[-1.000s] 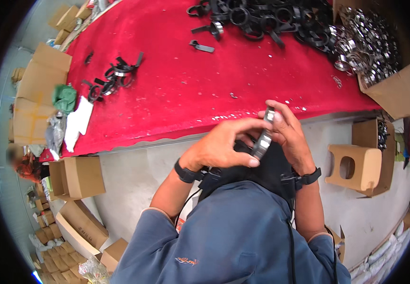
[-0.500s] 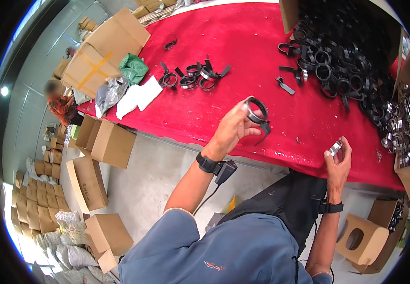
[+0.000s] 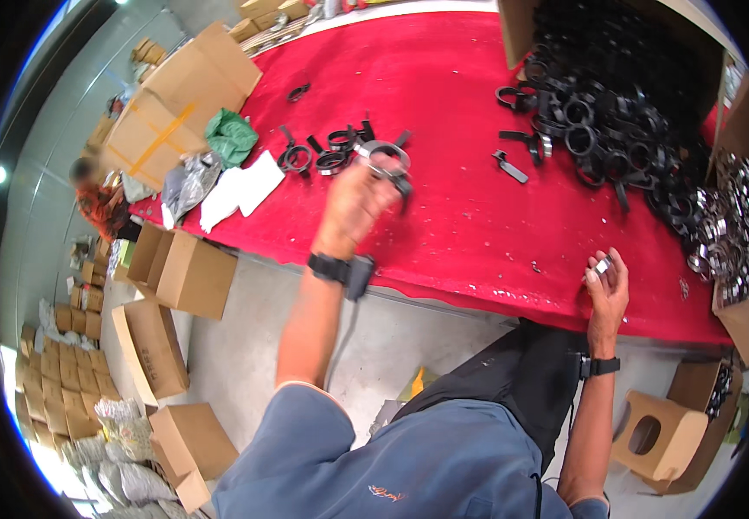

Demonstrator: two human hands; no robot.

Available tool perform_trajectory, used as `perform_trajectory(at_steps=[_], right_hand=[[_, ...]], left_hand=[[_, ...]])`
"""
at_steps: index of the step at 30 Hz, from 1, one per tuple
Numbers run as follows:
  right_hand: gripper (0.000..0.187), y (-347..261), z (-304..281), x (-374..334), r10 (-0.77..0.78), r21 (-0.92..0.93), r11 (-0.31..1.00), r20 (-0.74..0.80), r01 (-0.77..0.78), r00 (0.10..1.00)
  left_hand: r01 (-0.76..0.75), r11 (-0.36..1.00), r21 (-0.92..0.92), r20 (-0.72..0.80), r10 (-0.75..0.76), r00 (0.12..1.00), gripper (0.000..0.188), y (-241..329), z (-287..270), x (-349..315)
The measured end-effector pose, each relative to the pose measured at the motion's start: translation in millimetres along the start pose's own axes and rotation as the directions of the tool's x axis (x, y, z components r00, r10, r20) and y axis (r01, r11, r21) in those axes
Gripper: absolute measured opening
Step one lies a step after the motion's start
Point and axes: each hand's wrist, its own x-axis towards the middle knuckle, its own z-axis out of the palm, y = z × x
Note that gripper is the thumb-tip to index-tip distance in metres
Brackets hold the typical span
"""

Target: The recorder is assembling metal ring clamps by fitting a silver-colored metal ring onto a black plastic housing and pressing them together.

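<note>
My left hand (image 3: 359,201) grips a black ring with a tail-like tab (image 3: 386,154), its rim catching the light; the hand is smeared by motion. It is close to a small group of similar black rings with tabs (image 3: 331,162) lying on the red cloth. Near the table's front edge, my right hand (image 3: 608,298) pinches a small shiny metal piece (image 3: 603,265) between thumb and fingers; its full shape is partly hidden. A single flat grey-and-black piece (image 3: 510,168) lies between the hands, farther back.
A large heap of black rings (image 3: 599,130) spills from a carton at the right, beside a carton of shiny metal bands (image 3: 742,225). White sheets (image 3: 260,183), a green bag (image 3: 231,137) and a big carton (image 3: 180,104) stand at the left. A person (image 3: 98,203) is beyond.
My left hand has moved left and away from me with the black ring, toward the group on the cloth. My right hand stays nearly in place, still holding the metal piece.
</note>
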Motion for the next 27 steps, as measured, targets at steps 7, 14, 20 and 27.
perform_trajectory(at_steps=[7, 14, 20, 27], right_hand=[[0.074, -5, 1, 1, -0.063, -0.146, 0.987, -0.011, 0.061, 0.998], [0.073, 6, -17, 11, -0.166, -0.122, 0.981, -0.153, 0.148, 0.974], [0.065, 2, -22, 9, -0.126, 0.108, 0.983, -0.187, 0.148, 0.974], [0.067, 5, -22, 9, -0.129, 0.071, 0.987, -0.166, 0.143, 0.978]], left_hand=[[-0.02, 0.57, 0.821, -0.463, 0.686, 0.562, 0.054, 55, -45, 77], [-0.301, 0.34, 0.891, 0.114, 0.474, 0.873, 0.055, -62, 96, 112], [-0.291, 0.162, 0.943, 0.261, 0.183, 0.948, 0.07, -126, 185, 144], [-0.259, -0.05, 0.965, 0.262, 0.064, 0.963, 0.079, -158, 197, 176]])
